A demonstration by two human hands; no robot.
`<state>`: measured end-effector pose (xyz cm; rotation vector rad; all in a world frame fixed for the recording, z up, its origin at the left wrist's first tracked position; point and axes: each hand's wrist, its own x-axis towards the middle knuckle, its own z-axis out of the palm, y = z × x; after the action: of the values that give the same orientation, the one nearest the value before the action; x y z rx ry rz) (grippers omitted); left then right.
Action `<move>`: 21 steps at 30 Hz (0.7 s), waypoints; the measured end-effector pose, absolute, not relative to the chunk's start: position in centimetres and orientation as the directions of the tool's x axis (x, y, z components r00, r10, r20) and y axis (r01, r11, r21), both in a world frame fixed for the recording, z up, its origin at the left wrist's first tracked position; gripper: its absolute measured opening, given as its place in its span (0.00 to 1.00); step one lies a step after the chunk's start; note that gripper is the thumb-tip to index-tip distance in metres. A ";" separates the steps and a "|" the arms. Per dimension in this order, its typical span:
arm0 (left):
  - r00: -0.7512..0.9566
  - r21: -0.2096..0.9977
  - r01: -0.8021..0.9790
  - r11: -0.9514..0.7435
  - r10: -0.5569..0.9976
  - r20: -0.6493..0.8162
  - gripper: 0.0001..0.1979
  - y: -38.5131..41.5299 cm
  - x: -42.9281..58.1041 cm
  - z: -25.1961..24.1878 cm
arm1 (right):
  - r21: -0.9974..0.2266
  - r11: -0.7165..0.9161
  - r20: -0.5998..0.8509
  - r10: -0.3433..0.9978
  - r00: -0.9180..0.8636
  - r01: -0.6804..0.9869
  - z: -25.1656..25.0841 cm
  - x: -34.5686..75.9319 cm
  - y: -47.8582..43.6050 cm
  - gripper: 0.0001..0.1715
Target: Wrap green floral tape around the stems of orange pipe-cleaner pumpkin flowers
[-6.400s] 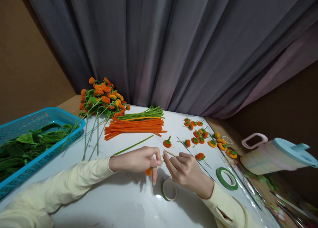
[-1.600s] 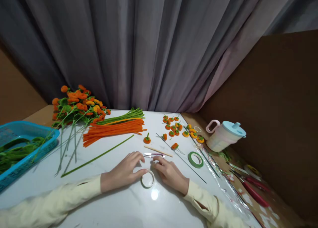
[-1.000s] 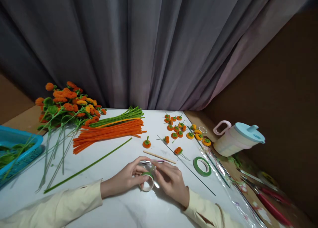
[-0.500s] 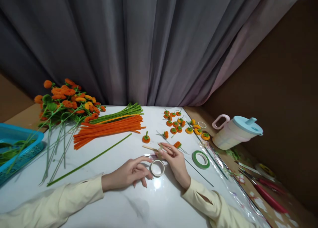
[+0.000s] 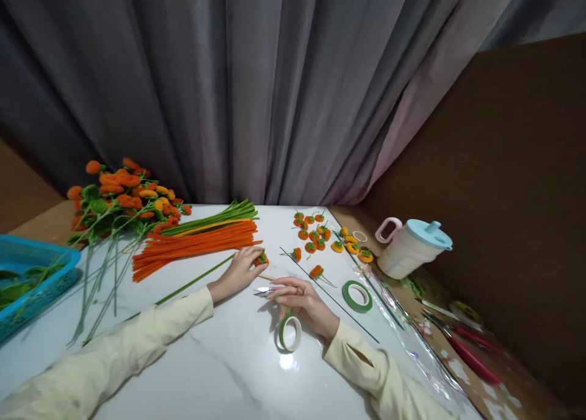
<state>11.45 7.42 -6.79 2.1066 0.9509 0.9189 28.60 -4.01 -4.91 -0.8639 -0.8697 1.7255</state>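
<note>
My left hand (image 5: 237,273) has its fingertips closed on a small orange chenille flower head (image 5: 260,259) with a green top, at the table's middle. My right hand (image 5: 306,303) pinches the loose end of a narrow green floral tape roll (image 5: 290,334); the roll hangs tilted below the fingers. Beside the right fingertips lies a pair of small scissors (image 5: 262,291), its handle partly hidden by the hand. Just past them a thin wooden stick (image 5: 266,277) lies on the table. A long green pipe cleaner (image 5: 195,280) runs beneath my left forearm.
Bundles of orange pipe cleaners (image 5: 196,245) and green pipe cleaners (image 5: 233,212) lie at back left, near finished flowers (image 5: 123,191) and a blue basket (image 5: 41,247). Several flower heads (image 5: 314,235), another green tape roll (image 5: 357,296), a tumbler (image 5: 409,252) and red-handled pliers (image 5: 473,359) are rightward.
My left hand has left the tape roll, moved forward and closed on the orange flower head. My right hand has come nearer with the tape, and the roll has tilted up.
</note>
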 end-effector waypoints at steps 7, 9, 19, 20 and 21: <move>0.487 0.807 0.323 -0.495 0.818 0.307 0.10 5.8 9.9 -5.3 | -0.862 -0.285 -0.180 0.945 -0.273 -0.418 -5.4 28.6 -3.7 0.21; 0.485 0.831 0.293 -0.472 0.823 0.297 0.09 5.2 9.3 -5.0 | -0.867 -0.298 -0.192 0.939 -0.284 -0.399 -5.4 28.3 -3.2 0.19; 0.580 0.996 -0.019 0.083 0.812 -0.057 0.20 4.3 7.0 -5.6 | -0.897 -0.301 -0.198 0.928 -0.316 -0.323 -5.1 26.3 -2.0 0.14; 0.601 0.994 -0.028 0.103 0.797 -0.065 0.21 4.3 6.8 -5.5 | -0.900 -0.286 -0.186 0.935 -0.301 -0.331 -5.2 26.3 -2.0 0.13; 0.623 0.992 -0.036 0.125 0.778 -0.075 0.23 4.4 6.7 -5.5 | -0.901 -0.270 -0.175 0.942 -0.286 -0.339 -5.3 26.3 -2.0 0.13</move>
<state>6.72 4.40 -5.49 1.3241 0.7056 0.6715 26.35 -2.02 -5.25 -0.9445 -0.9689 1.7210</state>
